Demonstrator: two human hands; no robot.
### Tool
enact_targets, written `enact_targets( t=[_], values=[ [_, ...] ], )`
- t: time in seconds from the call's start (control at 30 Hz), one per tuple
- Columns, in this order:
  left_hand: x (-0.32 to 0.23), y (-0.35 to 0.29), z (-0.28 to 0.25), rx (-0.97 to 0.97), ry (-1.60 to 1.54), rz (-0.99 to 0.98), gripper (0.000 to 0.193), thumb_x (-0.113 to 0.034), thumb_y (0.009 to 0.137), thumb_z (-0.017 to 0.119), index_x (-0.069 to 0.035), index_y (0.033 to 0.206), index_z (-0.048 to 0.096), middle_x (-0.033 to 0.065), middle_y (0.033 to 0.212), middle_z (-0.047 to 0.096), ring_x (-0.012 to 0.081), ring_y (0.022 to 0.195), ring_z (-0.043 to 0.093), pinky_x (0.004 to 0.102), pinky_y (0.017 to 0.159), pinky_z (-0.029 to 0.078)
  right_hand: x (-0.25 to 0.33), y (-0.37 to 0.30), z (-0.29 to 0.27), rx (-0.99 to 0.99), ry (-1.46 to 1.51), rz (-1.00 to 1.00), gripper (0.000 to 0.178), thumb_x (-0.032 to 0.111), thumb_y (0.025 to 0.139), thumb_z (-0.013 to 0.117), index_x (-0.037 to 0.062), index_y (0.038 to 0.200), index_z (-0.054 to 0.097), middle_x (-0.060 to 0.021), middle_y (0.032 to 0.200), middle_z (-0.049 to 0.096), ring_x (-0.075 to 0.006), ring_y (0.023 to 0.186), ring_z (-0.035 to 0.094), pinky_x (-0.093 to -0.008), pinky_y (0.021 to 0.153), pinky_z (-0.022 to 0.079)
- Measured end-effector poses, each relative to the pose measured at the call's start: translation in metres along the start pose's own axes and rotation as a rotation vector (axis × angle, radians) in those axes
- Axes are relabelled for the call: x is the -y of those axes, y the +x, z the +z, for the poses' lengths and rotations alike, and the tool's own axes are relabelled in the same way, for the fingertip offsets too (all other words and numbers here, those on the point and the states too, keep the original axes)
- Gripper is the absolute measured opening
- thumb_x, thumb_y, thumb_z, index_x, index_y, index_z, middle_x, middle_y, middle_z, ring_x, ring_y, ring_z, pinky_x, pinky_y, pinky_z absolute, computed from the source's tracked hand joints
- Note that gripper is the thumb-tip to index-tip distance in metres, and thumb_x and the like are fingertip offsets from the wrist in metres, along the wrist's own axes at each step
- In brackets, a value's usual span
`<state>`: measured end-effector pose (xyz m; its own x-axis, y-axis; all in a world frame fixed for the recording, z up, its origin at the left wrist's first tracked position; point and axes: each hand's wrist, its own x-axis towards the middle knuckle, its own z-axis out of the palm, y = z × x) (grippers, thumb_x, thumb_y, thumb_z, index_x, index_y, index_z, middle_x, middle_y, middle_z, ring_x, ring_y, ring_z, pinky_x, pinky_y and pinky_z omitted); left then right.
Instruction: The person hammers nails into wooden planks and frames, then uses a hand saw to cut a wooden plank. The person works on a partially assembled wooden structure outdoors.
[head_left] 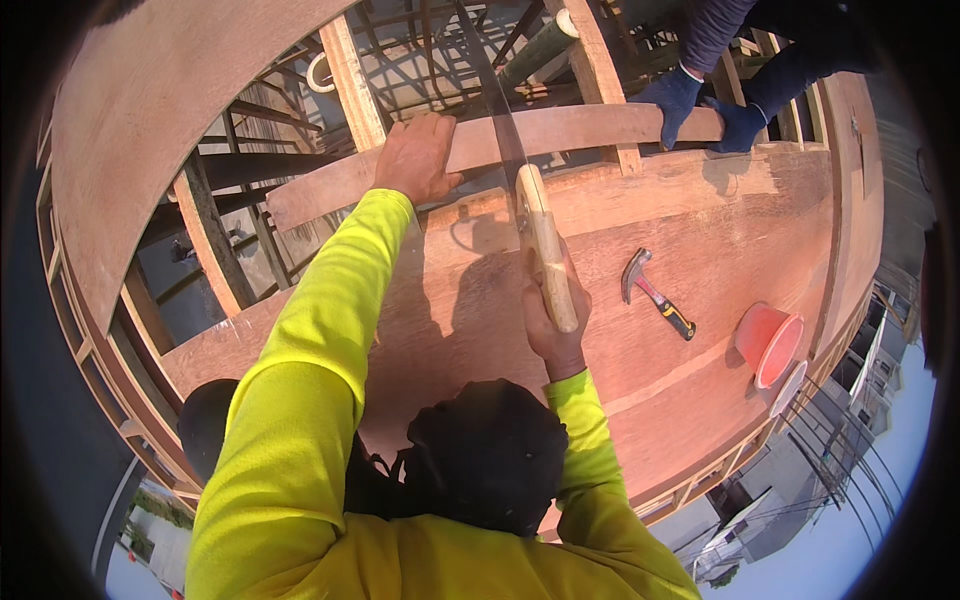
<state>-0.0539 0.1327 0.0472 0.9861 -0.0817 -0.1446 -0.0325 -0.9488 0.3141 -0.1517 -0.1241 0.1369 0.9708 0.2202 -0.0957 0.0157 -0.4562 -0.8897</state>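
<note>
A handsaw (545, 250) with a pale wooden handle is in my right hand (553, 322), fingers wrapped round the grip. Its long dark blade (487, 80) points away and crosses a narrow plywood strip (575, 125); whether the teeth have cut into it I cannot tell. Left of the blade, my left hand (415, 158) grips the strip, its fingers curled over the wood. Another person's hands in dark blue gloves, one glove (673, 100) and the other glove (738, 125), hold the strip's right end.
A claw hammer (657, 295) lies on the plywood sheet (480, 330), right of my right hand. Further right a red bucket (770, 345) is tipped over. Beyond the strip, timber joists (352, 85) span open gaps above poles. A large plywood panel (150, 130) stretches across the far left.
</note>
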Motion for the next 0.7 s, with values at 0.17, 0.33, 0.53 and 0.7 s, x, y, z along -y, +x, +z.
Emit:
enact_targets(
  t=[0.17, 0.33, 0.53, 0.7],
  values=[
    [-0.01, -0.002, -0.005, 0.049, 0.016, -0.013, 0.078, -0.035, 0.071, 0.088, -0.004, 0.135, 0.054, 0.0123, 0.12, 0.061, 0.0289, 0.117, 0.057, 0.0416, 0.094, 0.044, -0.005, -0.145, -0.058, -0.094, 0.322, 0.611, 0.054, 0.0, 0.089, 0.052, -0.0058, 0.143, 0.052, -0.0232, 0.127, 0.069, -0.0305, 0.102, 0.075, -0.0359, 0.085, 0.059],
    [-0.011, 0.007, 0.0, -0.058, -0.013, 0.05, 0.076, -0.033, 0.07, 0.089, -0.005, 0.131, 0.055, 0.0116, 0.119, 0.062, 0.0283, 0.115, 0.059, 0.0414, 0.093, 0.044, -0.006, 0.024, 0.009, -0.07, -0.041, -0.166, 0.058, -0.004, 0.086, 0.059, -0.006, 0.144, 0.052, -0.0199, 0.112, 0.074, -0.0213, 0.086, 0.074, -0.0308, 0.072, 0.058],
    [-0.001, 0.0, -0.002, -0.039, 0.012, -0.01, 0.077, -0.033, 0.069, 0.089, -0.004, 0.132, 0.054, 0.0123, 0.121, 0.062, 0.0282, 0.118, 0.059, 0.0417, 0.093, 0.044, 0.009, -0.101, -0.052, 0.012, -0.038, 0.144, 0.053, -0.001, 0.09, 0.057, -0.0077, 0.142, 0.053, -0.0216, 0.122, 0.07, -0.0197, 0.103, 0.07, -0.0289, 0.083, 0.056],
    [-0.011, -0.003, 0.0, 0.007, 0.007, 0.008, 0.077, -0.034, 0.07, 0.088, -0.004, 0.133, 0.054, 0.0129, 0.122, 0.061, 0.0285, 0.119, 0.058, 0.0414, 0.094, 0.044, 0.011, -0.041, -0.033, 0.01, 0.207, 0.291, 0.055, -0.001, 0.09, 0.056, -0.004, 0.145, 0.053, -0.0124, 0.105, 0.07, -0.0135, 0.087, 0.064, -0.0269, 0.079, 0.055]
  ],
)
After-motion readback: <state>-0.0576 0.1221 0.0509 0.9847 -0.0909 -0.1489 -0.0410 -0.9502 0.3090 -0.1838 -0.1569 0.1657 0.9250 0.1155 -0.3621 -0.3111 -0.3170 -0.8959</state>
